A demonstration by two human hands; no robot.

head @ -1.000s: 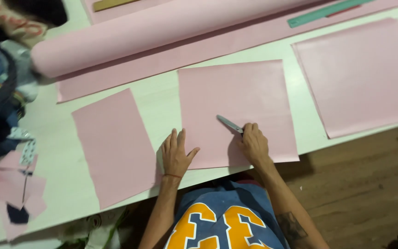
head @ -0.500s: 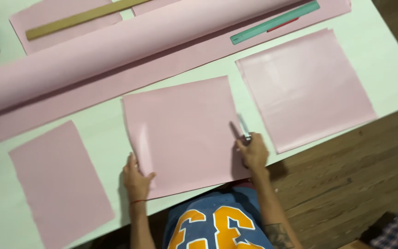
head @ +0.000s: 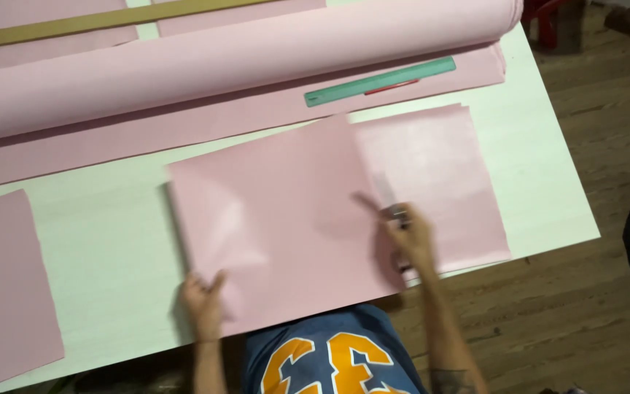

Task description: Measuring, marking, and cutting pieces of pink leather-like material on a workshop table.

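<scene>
Pink rectangular fabric sheet [head: 286, 226] lies flat near the front edge of the white tabletop [head: 111, 241], its right part lapping over a second pink cut sheet [head: 446, 175] that sits just to its right, probably so the two can be stacked together. The person's left hand [head: 202, 303] grips the near left corner, fingers curled closed over the cloth edge with the thumb on top, which looks like a hold meant to keep the sheet taut and square. The right hand [head: 411, 237] rests on the sheet's right side, fingers wrapped shut around a slim grey tool [head: 388, 197], a cutter or marker by the look of it, though blur hides which; its tip points away toward the far side. Beyond them, a long roll of pink fabric [head: 220, 62] stretches across the far half of the table with its loose end spread toward the near side, and a green ruler [head: 379, 82] lies on that flap, within easy reach. Farther back a long wooden straightedge [head: 111, 18] rests on more pink cloth. Another pink cut piece [head: 5, 284] lies well apart at the left edge. Brown wooden floorboards [head: 592, 306] show to the right.
</scene>
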